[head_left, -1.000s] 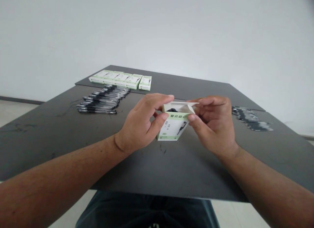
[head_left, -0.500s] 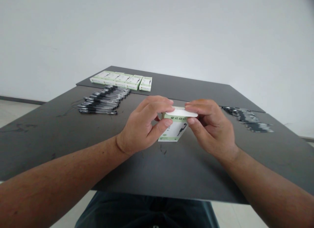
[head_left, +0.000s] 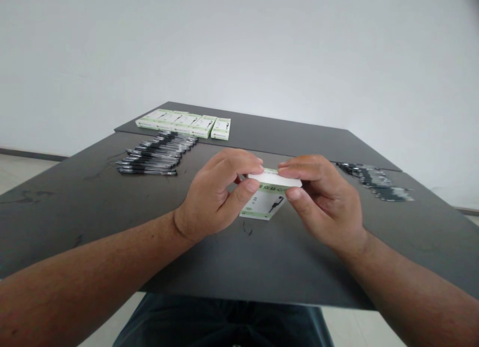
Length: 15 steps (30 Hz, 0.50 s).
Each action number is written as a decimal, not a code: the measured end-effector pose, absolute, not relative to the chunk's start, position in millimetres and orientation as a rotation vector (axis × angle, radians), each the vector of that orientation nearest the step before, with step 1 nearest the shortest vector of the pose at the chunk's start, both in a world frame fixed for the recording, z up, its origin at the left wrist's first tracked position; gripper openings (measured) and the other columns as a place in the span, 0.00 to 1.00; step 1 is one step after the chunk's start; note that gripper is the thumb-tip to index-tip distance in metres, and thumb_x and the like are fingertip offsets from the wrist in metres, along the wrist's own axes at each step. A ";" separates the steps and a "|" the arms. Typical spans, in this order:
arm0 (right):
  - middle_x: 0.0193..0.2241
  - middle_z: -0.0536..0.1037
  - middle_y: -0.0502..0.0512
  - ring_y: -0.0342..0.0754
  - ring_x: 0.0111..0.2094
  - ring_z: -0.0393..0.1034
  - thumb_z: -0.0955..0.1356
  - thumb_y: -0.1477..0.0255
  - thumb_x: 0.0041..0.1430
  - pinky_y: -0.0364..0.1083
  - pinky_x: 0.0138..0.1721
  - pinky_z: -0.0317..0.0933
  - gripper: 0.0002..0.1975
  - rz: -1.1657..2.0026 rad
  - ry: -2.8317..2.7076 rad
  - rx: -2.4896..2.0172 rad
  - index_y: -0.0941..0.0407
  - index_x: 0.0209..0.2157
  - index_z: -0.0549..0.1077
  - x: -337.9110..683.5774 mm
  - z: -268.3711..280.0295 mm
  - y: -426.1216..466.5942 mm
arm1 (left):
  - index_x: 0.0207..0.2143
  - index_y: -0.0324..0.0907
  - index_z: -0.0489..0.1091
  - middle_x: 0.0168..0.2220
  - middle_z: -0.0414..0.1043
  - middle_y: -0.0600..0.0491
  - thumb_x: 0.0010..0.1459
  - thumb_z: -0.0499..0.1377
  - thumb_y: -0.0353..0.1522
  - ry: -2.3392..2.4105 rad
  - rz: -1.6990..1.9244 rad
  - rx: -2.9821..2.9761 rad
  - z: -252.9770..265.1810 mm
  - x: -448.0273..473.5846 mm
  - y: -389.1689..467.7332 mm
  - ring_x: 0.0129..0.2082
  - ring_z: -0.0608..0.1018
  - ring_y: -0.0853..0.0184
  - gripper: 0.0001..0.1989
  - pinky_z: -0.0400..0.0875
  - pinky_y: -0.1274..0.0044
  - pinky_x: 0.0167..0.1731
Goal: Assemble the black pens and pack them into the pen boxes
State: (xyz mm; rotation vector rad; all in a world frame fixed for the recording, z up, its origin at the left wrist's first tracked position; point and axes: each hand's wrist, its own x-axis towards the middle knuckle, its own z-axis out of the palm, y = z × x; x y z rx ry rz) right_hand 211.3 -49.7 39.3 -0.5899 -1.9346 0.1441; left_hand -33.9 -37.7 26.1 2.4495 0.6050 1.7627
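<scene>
A small white and green cardboard box (head_left: 264, 203) stands upright on the table in front of me, a black pen-like picture printed on its front. Its white top flap (head_left: 275, 177) sticks out toward me. My left hand (head_left: 220, 192) grips the flap's left end between thumb and fingers. At the right end, my right hand (head_left: 322, 200) pinches the same flap, thumb below and fingers on top. The box's inside is hidden.
Several like boxes (head_left: 181, 122) lie in a row at the back left of the dark table (head_left: 239, 267). Nearer, a pile of black and clear pens (head_left: 157, 153) lies on the left. More thin black and clear pen-like pieces (head_left: 376, 180) lie at the right.
The flap has tipped down a little toward me, so more of the box top shows behind it. Both hands keep their hold, nearly in place.
</scene>
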 end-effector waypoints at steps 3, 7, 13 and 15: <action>0.48 0.85 0.58 0.54 0.45 0.81 0.75 0.70 0.73 0.53 0.41 0.75 0.10 0.181 -1.925 -0.606 0.48 0.54 0.82 210.6 40.1 -51.0 | 0.53 0.47 0.76 0.51 0.84 0.47 0.79 0.60 0.35 0.614 1.759 2.430 26.6 -32.9 -38.2 0.53 0.85 0.60 0.06 0.80 0.64 0.54; 0.47 0.85 0.57 0.53 0.43 0.81 0.74 0.69 0.74 0.53 0.40 0.73 0.09 0.221 -1.915 -0.652 0.48 0.53 0.82 209.6 42.1 -52.9 | 0.53 0.47 0.76 0.50 0.84 0.48 0.79 0.60 0.36 0.647 1.746 2.403 26.6 -32.3 -38.7 0.51 0.85 0.59 0.06 0.81 0.64 0.52; 0.44 0.84 0.55 0.51 0.40 0.79 0.75 0.70 0.72 0.51 0.38 0.71 0.10 0.268 -1.876 -0.728 0.48 0.53 0.81 207.5 42.2 -56.0 | 0.54 0.46 0.75 0.48 0.84 0.49 0.77 0.61 0.34 0.704 1.760 2.378 26.7 -30.3 -39.9 0.47 0.85 0.61 0.07 0.81 0.67 0.50; 0.44 0.83 0.54 0.50 0.39 0.78 0.75 0.71 0.72 0.51 0.38 0.70 0.10 0.319 -1.852 -0.763 0.48 0.53 0.81 206.6 41.4 -56.4 | 0.54 0.47 0.76 0.47 0.84 0.50 0.77 0.62 0.33 0.735 1.760 2.364 26.8 -29.6 -40.5 0.46 0.85 0.62 0.06 0.81 0.68 0.48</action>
